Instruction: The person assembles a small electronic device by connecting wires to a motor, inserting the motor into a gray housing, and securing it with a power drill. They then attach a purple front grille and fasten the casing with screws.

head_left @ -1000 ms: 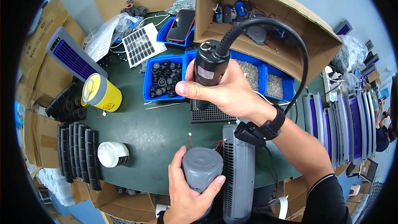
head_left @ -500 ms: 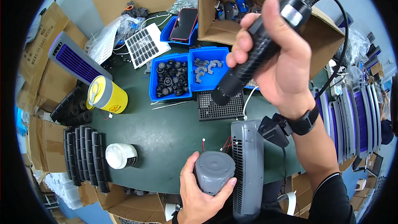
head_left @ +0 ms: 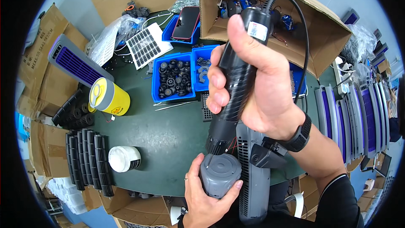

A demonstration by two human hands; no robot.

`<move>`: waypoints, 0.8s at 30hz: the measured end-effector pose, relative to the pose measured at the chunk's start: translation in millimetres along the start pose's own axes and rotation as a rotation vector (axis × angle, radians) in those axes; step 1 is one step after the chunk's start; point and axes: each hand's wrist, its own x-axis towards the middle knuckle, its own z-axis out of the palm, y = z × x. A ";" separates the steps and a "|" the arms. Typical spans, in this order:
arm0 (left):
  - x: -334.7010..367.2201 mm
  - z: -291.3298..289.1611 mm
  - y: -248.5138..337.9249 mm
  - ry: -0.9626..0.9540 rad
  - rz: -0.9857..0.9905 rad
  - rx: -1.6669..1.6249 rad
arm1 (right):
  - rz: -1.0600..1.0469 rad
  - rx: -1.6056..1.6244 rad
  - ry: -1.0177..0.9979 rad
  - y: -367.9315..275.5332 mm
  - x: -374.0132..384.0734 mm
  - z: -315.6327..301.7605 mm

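My right hand (head_left: 261,80) is wrapped round a black corded electric screwdriver (head_left: 237,76), held upright and slightly tilted. Its thin bit points down onto the top of a rounded grey plastic housing (head_left: 221,169), at the left rim; whether it sits in a screw cannot be told. My left hand (head_left: 206,200) grips that housing from the near side, thumb and fingers round its walls. Just right of the housing lies a long grey slotted fan body (head_left: 254,185). Short red wires (head_left: 232,144) show between the two, partly hidden behind the screwdriver.
Blue bins hold black round parts (head_left: 174,79) and grey clips (head_left: 203,71). A yellow cup (head_left: 110,97), a white jar (head_left: 124,158) and black ribbed rollers (head_left: 87,160) stand left. An open cardboard box (head_left: 312,44) sits at the back; purple-grey fan panels (head_left: 352,118) line the right.
My right hand has brought the screwdriver down and left, from above the table to the top of the housing. The left hand and housing have barely moved.
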 end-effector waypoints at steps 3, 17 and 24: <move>-0.2 -0.1 0.0 -0.001 0.002 0.016 | -0.011 -0.057 0.013 5.3 2.1 5.2; 0.3 0.2 0.6 -0.011 0.021 0.041 | 0.050 -0.027 -0.011 -0.2 5.1 4.2; -0.3 -0.2 0.7 -0.010 0.020 0.039 | 0.039 -0.019 0.006 1.7 7.4 5.1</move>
